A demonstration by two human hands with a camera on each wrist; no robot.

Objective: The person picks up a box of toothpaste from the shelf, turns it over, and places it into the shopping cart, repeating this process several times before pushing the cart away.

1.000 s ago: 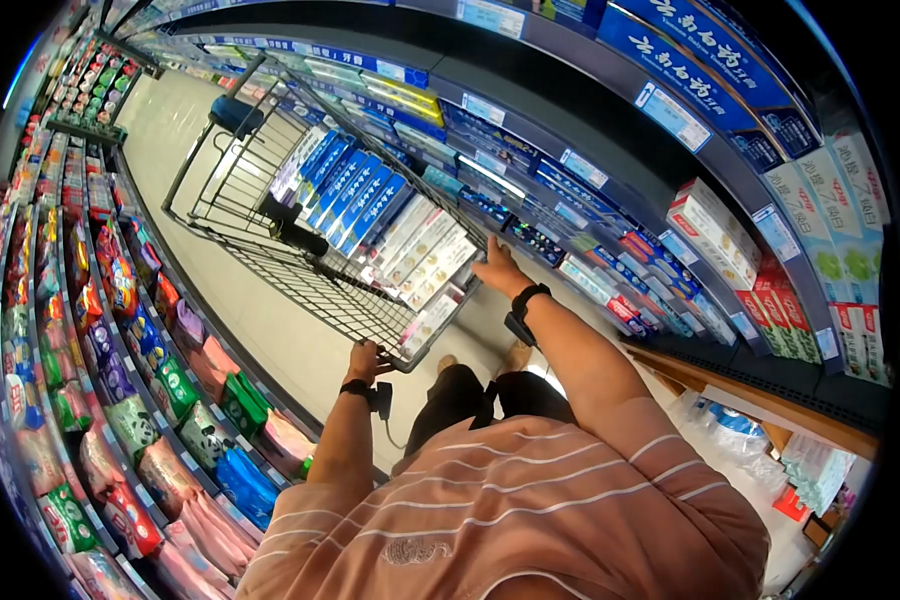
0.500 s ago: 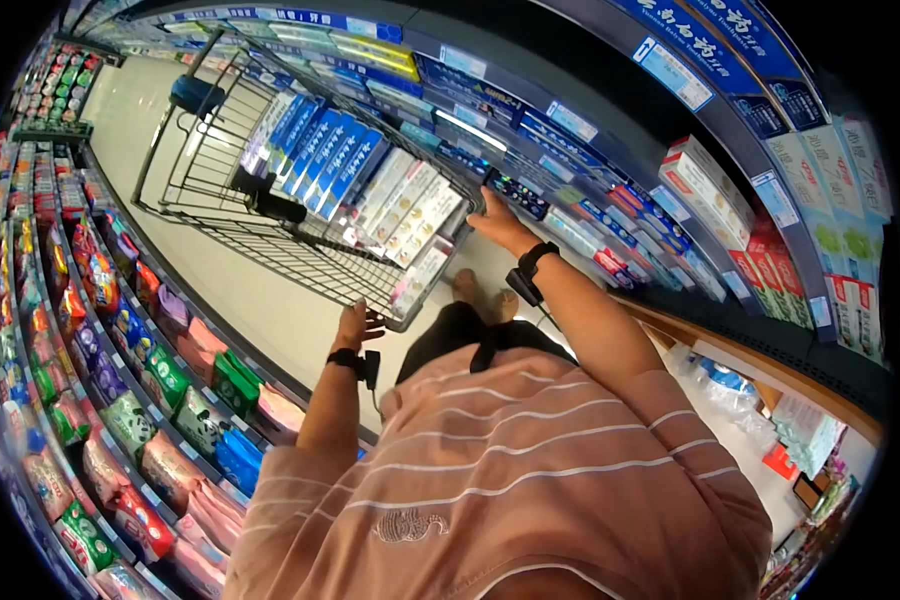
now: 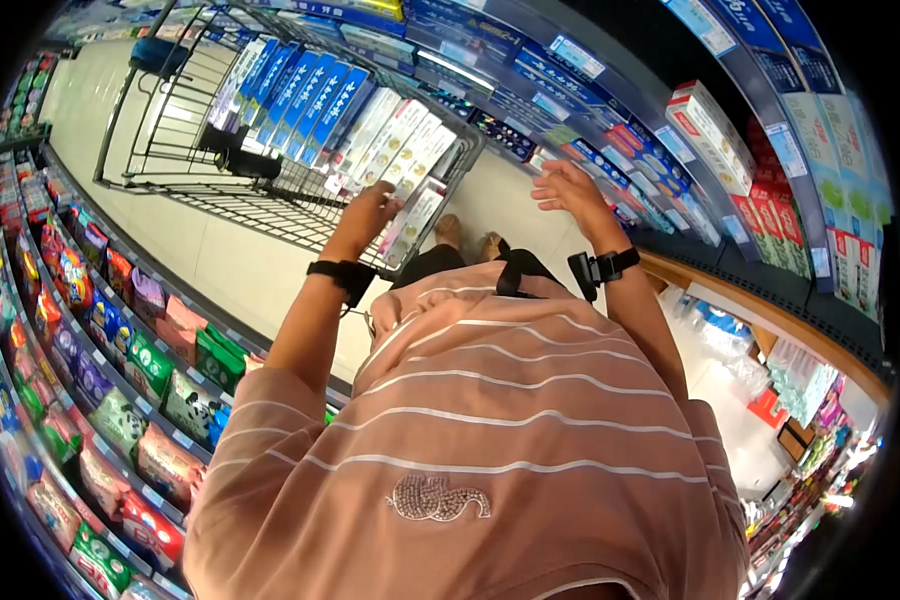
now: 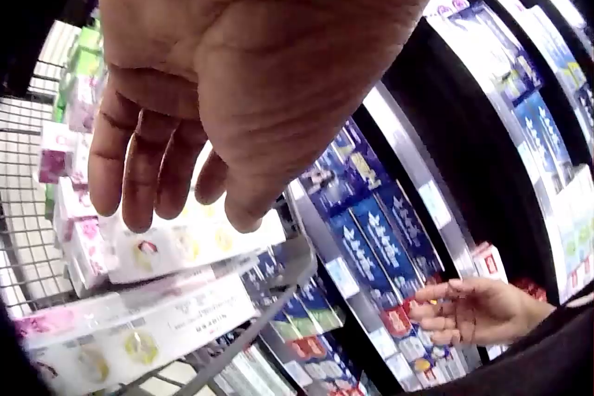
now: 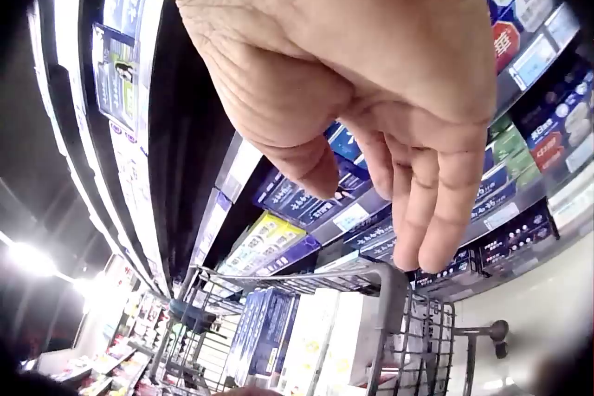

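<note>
Presently, both hands are raised, with fingers loosely extended. The left hand [image 3: 368, 217] is positioned over the near end of a wire shopping cart [image 5: 393, 294], close to the white boxes [image 3: 400, 140] loaded there. Its fingers are slightly bent and a little spread; whether a fingertip touches a box cannot be told. The right hand [image 3: 575, 195] is held beyond the cart's near corner, on the side of the toothpaste shelves [image 3: 820, 320], palm partly turned inward and fingers slightly apart.

Regarding the load, the white boxes lie side by side at the near end, marked with round, yellowish pictures. A row of blue boxes [image 3: 315, 105] with white lettering adjoins them farther along the cart. One pale box with pink markings [image 3: 415, 225] lies nearest the person, at the cart's end.

On the shelves, a white-and-red carton [image 3: 710, 135] stands above a group of red boxes [image 3: 770, 215], with price labels along the shelf edges. Across the aisle, racks carry soft packs, among them a green pack [image 3: 150, 365]. The person wears a pinkish striped shirt [image 3: 510, 435] and a black band on each wrist.
</note>
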